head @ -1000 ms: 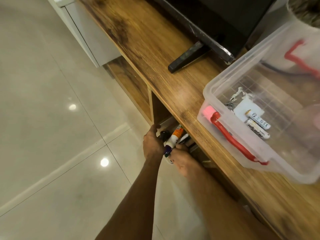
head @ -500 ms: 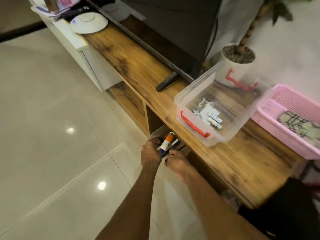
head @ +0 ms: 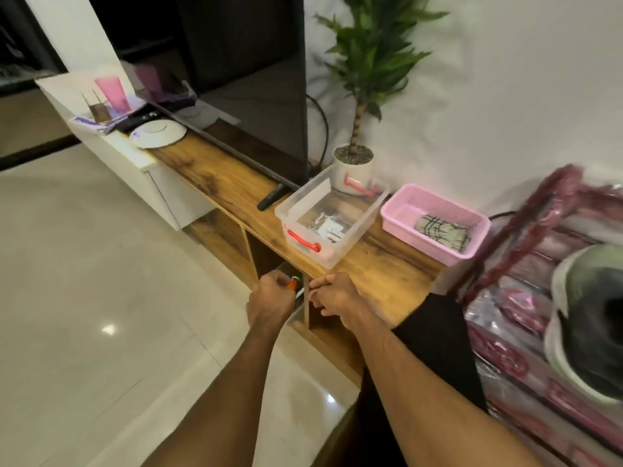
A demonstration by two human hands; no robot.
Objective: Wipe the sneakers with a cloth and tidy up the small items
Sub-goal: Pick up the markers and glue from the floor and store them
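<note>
Long wooden bench [head: 215, 183] runs along the wall with a big dark TV [head: 249, 96] standing on it. Far right, well apart from both hands, a grey and white sneaker [head: 593, 298] sits on top of a stack of plastic-wrapped pink packs [head: 526, 348]. There's a potted plant [head: 354, 156] behind the boxes too.

On the bench, a pink basket [head: 435, 256] has a checked cloth [head: 441, 229] lying folded inside it. Just beside it on the left is a clear box [head: 355, 235] with red handles, and a few small items [head: 328, 227] lie on its floor; they're too blurry to name for sure.

Both hands are down at the front edge of the bench, right below the clear box, in front of the open shelf underneath. The left hand [head: 271, 298] has its fingers curled round an orange-capped tube [head: 294, 283] that pokes out of the top of the fist. The right hand [head: 337, 296] is just beside it with the fingers bent in and the thumb pointing toward the left hand. Honestly can't tell if it's pinching anything or not.
</note>
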